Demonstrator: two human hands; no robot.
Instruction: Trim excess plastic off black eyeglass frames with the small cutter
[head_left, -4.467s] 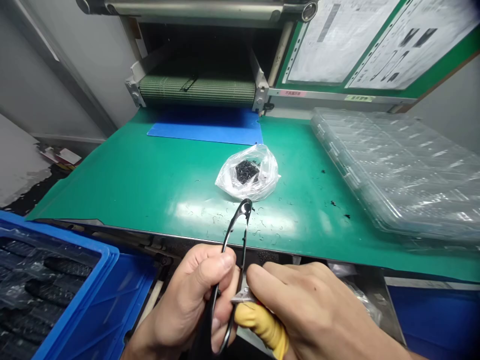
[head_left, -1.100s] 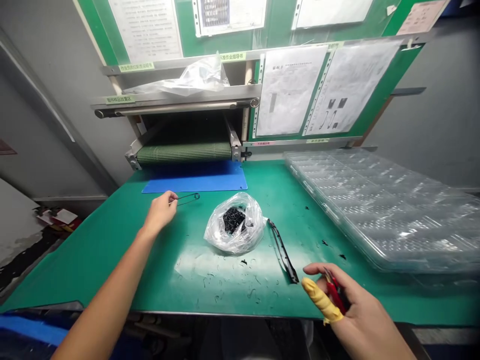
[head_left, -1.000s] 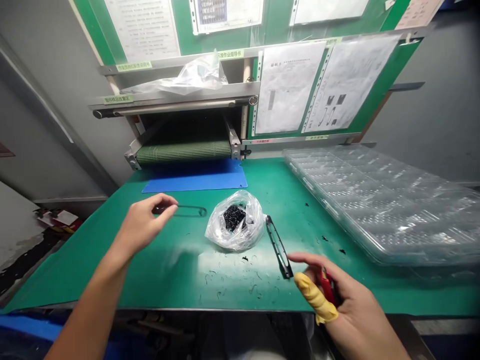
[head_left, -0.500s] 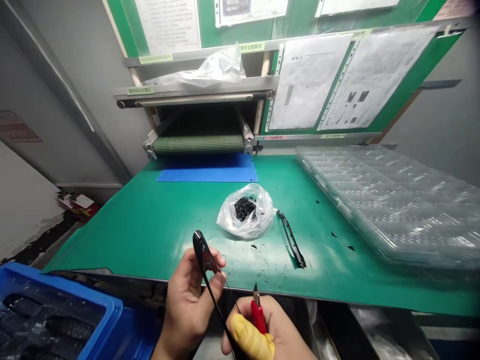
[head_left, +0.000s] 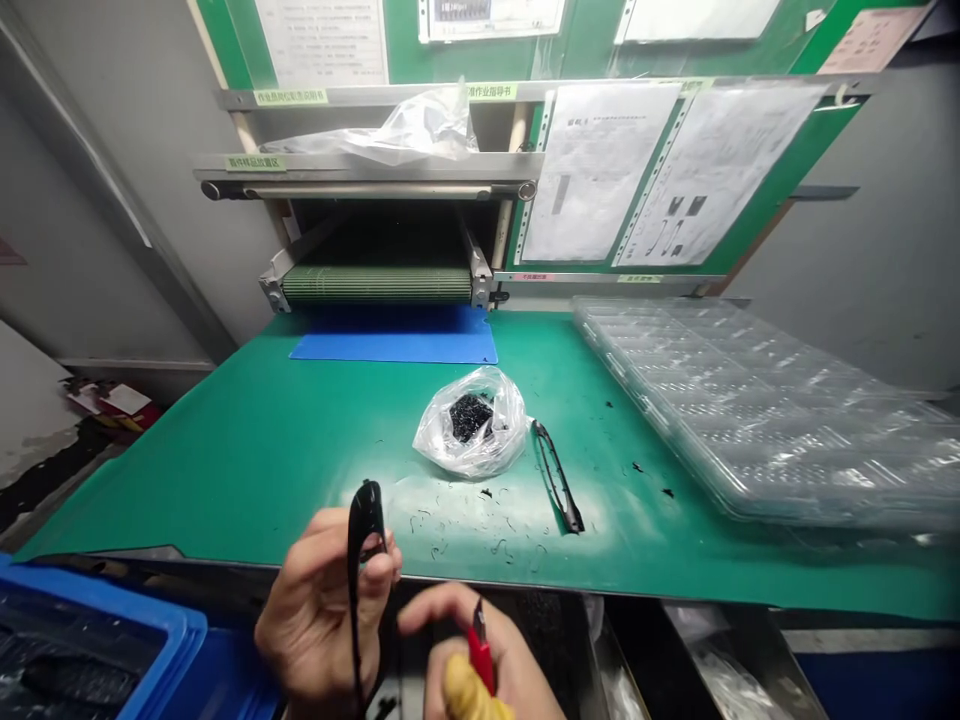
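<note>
My left hand (head_left: pixel 319 615) is closed around a thin black plastic loop (head_left: pixel 360 560) held upright at the near edge of the green table (head_left: pixel 247 450), and just right of it my right hand (head_left: pixel 472 660) grips small red cutters (head_left: pixel 480 650).

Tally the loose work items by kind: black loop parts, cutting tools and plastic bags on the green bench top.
Black loop parts: 2, one in the left hand, one on the mat
Red-handled cutters in the right hand: 1
Clear bags holding black scraps: 1
Total: 4
</note>
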